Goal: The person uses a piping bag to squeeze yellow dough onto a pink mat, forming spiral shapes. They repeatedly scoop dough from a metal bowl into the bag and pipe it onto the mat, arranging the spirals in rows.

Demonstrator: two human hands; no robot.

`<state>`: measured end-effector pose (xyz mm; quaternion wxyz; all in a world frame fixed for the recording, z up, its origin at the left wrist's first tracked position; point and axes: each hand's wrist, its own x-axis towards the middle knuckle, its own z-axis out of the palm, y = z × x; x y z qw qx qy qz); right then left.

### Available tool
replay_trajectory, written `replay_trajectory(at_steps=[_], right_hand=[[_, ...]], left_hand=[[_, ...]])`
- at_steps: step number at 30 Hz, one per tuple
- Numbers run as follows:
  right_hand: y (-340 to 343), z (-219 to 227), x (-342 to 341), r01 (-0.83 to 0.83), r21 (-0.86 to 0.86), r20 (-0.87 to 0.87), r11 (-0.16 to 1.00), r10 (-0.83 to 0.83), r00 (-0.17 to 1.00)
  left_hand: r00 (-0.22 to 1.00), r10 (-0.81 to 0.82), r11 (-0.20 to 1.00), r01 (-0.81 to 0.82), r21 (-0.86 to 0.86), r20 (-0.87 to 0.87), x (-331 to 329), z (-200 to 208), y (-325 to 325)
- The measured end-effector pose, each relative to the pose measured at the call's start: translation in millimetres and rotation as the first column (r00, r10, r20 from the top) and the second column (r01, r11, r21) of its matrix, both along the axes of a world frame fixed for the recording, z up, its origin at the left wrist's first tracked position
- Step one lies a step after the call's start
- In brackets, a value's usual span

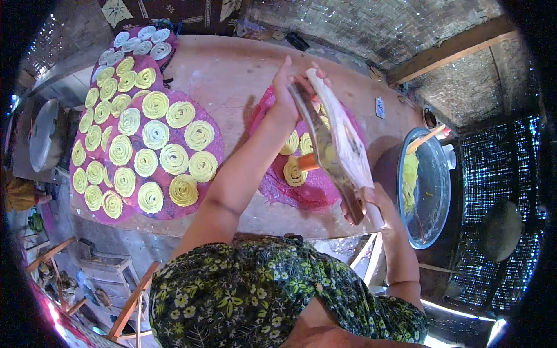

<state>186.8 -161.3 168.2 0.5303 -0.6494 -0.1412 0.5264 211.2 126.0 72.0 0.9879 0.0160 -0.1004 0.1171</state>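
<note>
Both my hands hold a long two-part wooden press (pixel 338 136), tilted above a pink round mat (pixel 270 182). My left hand (pixel 284 87) is closed round its far end, with fingers reaching across both bars. Round the near handles, my right hand (pixel 377 203) is wrapped. An orange tube-like piece (pixel 308 162) sticks out at the press's left side. Below it, several yellow dough spirals (pixel 295 172) lie on the mat, some partly hidden by the press.
More pink mats (pixel 212 156) with pale yellow spirals (pixel 174 158) cover the table's left side. White spirals (pixel 161 51) lie at the far left. At right stands a large basin (pixel 432 185) holding yellow dough (pixel 409 180) and a wooden paddle (pixel 426 138). A woven wall borders the table.
</note>
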Motion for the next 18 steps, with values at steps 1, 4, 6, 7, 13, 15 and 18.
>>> replay_trajectory(at_steps=[1, 4, 6, 7, 13, 15, 18], right_hand=[[-2, 0, -4, -0.002, 0.012, -0.033, 1.0, 0.003, 0.999], [-20, -14, -2, -0.015, -0.036, -0.041, 0.999, 0.014, 0.999], [-26, -25, 2, 0.007, 0.001, -0.144, 1.0, -0.006, 0.99], [-27, -30, 3, 0.045, 0.047, -0.224, 0.998, -0.034, 0.974], [-4, -89, 0, 0.306, 0.259, -0.454, 0.916, -0.164, 0.876], [2, -111, 3, 0.262, 0.343, -0.47, 0.902, -0.076, 0.879], [1, -118, 0, 0.244, 0.394, -0.467, 0.886, -0.035, 0.883]], left_hand=[[0.995, -0.076, 0.997, 0.077, -0.006, 0.058, -3, -6, -1], [0.973, 0.021, 0.992, -0.048, -0.114, -0.23, -1, -10, -27], [0.985, 0.007, 0.995, -0.024, -0.097, -0.17, 1, -27, -33], [0.999, -0.008, 0.994, 0.003, -0.106, -0.052, 1, -36, -30], [0.975, -0.028, 0.986, 0.063, -0.152, 0.219, 4, -42, -33], [0.991, 0.101, 0.98, -0.083, -0.178, 0.091, 2, -43, -33], [0.984, 0.109, 0.974, -0.078, -0.213, 0.14, -1, -45, -33]])
